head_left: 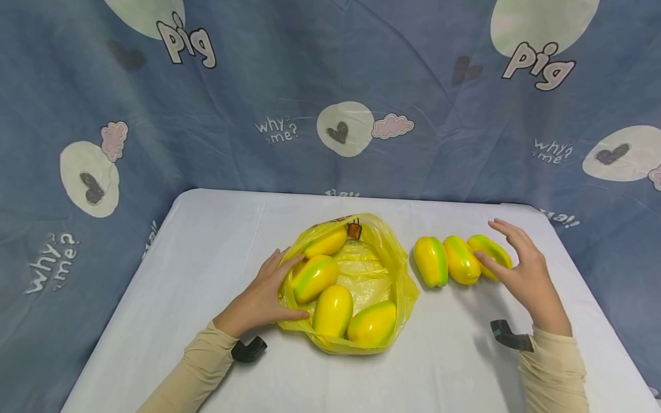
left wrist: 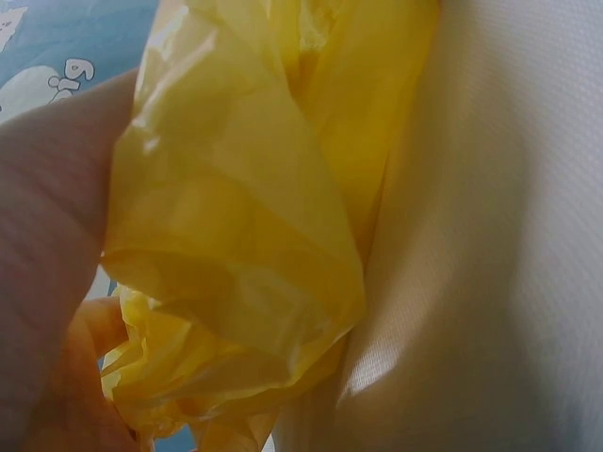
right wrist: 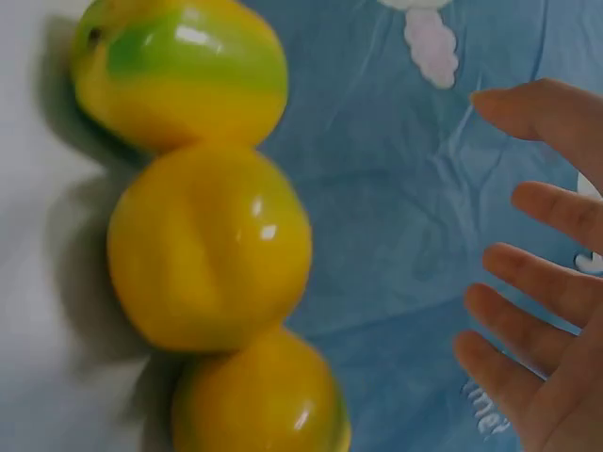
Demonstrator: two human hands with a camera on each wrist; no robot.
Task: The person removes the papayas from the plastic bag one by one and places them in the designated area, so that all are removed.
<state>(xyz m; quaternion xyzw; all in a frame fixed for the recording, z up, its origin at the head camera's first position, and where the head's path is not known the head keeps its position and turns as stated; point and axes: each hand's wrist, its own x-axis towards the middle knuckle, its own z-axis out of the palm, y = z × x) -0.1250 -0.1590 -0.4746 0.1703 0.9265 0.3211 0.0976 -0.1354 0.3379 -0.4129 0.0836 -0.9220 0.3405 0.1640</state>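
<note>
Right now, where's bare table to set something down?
Table: bare left of the bag, beyond the left hand; also in front of the bag, between the sleeves. Crowded: bag's left rim, loose fruits by the right hand.

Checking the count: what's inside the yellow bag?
Four yellow fruits show inside the yellow bag, with bare lining beside them. Anything beneath the fruits is covered; can't tell.

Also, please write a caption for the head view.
Left hand touching a yellow bag holding four fruits; right hand open near three more fruits.
</note>
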